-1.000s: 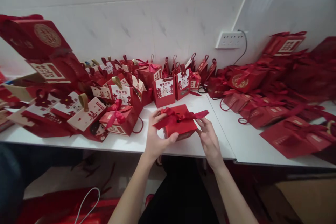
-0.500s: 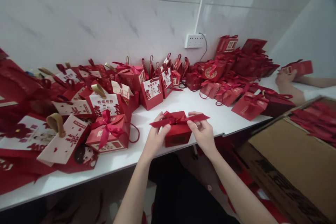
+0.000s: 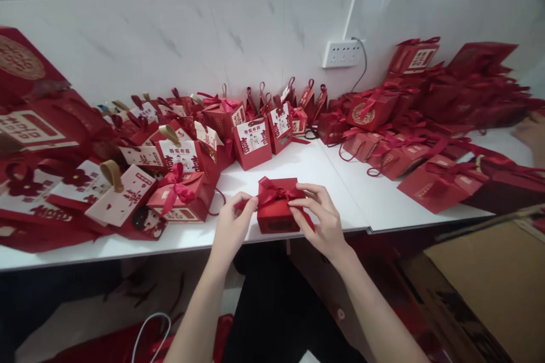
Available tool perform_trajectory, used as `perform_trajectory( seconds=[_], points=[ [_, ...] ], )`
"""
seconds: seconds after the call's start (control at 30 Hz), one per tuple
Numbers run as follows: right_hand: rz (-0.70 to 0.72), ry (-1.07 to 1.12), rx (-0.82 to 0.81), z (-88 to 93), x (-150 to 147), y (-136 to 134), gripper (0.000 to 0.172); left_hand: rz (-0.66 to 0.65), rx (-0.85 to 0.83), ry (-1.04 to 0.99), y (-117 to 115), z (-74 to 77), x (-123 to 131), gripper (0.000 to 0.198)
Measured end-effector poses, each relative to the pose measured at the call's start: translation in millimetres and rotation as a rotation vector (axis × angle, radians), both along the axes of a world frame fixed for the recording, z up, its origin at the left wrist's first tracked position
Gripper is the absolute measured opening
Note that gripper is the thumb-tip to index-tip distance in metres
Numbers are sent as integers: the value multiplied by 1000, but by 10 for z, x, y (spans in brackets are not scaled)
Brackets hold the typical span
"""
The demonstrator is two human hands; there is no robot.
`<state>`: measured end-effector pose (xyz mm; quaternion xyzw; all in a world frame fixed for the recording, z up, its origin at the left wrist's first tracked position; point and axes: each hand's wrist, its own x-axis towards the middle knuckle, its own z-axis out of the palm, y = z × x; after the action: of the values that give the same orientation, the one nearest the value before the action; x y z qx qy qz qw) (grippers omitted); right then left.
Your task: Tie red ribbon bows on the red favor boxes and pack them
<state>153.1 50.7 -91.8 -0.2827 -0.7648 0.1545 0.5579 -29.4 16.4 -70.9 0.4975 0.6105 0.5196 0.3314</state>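
A small red gift box [image 3: 276, 216] with a red ribbon bow [image 3: 272, 191] on top stands near the front edge of the white table [image 3: 323, 176]. My left hand [image 3: 232, 226] is at the box's left side, its fingertips pinched on the ribbon's left end. My right hand [image 3: 320, 216] reaches over the box's right side, fingers curled on the ribbon's right end, which hangs down past the box's corner.
Many red gift boxes and bags crowd the table's left [image 3: 179, 195], back [image 3: 252, 144] and right [image 3: 443, 184]. A wall socket [image 3: 341, 53] is on the tiled wall. A brown cardboard box [image 3: 494, 283] stands at lower right. Another person's hand [image 3: 530, 133] shows at the right edge.
The ribbon ends, stretched out sideways before, are now drawn in close to the box. Both my hands have moved closer to the bow. The view swung right, then partly back left.
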Motion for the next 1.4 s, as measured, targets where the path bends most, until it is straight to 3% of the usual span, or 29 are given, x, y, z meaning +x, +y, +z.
perform_trajectory(
  seconds=[0.33, 0.6, 0.8, 1.03, 1.13, 1.23, 1.3, 1.4],
  points=[
    [107, 61, -126, -68, -50, -85, 17, 123, -7, 1, -254, -52, 226, 24],
    [229, 56, -137, -162, -60, -148, 27, 12, -28, 142, -462, -88, 344, 29],
    [179, 195, -172, -155, -164, -224, 29, -107, -12, 134, -531, -114, 158, 29],
    [193, 93, -86, -178, -360, -244, 22, -152, -34, 217, -731, -146, -10, 28],
    [182, -92, -8, -145, -185, -354, 29, -105, -124, 194, -798, -134, -250, 24],
    [257, -253, 65, -53, 156, -456, 32, 83, -156, 102, -798, -63, -564, 30],
    [299, -159, 39, 16, 342, -442, 30, 161, -100, 88, -719, 28, -685, 30],
    [171, 18, -130, 94, 374, -271, 27, 100, -36, 137, -465, 186, -624, 31]
  ],
)
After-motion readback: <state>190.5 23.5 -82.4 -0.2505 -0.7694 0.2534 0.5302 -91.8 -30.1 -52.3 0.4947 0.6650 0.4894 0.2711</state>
